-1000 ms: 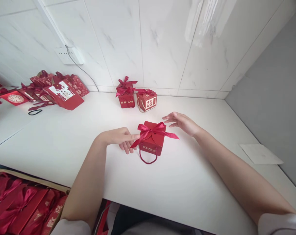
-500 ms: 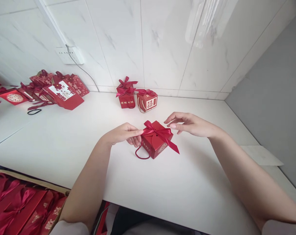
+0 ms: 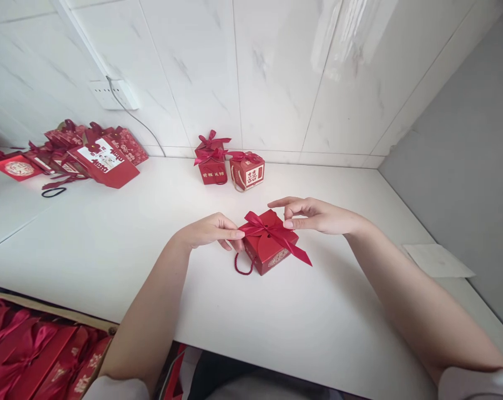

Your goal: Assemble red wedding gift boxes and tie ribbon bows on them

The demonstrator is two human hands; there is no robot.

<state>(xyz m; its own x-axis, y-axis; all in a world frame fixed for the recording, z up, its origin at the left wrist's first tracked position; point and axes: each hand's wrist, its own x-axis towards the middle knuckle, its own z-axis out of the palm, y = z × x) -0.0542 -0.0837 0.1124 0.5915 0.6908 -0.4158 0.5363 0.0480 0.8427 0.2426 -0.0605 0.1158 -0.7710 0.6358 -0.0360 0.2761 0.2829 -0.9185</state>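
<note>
A small red gift box [image 3: 272,256] stands on the white table, its petal-flap lid topped by a tied satin ribbon [image 3: 272,234]. Beside its left side a dark red cord handle [image 3: 244,271] loops down to the table. My left hand [image 3: 214,230] is closed, thumb and fingers pinching the ribbon's left end at the box's edge. Over the box's right back corner is my right hand [image 3: 312,215], fingers bent and apart, the thumb tip close to the ribbon's right loop. Whether that thumb touches the ribbon I cannot tell.
Two more red boxes, a taller box [image 3: 212,166] and a square box [image 3: 251,172], stand by the tiled wall. Several red boxes [image 3: 110,161] pile up at the back left, near a black loop [image 3: 54,192]. An open carton [image 3: 51,305] of ribboned boxes sits lower left. White paper [image 3: 438,260] lies right.
My right hand has shifted left, closer to the bow, with its index finger stretched out over the box. The box has turned slightly; my left hand keeps its pinch.
</note>
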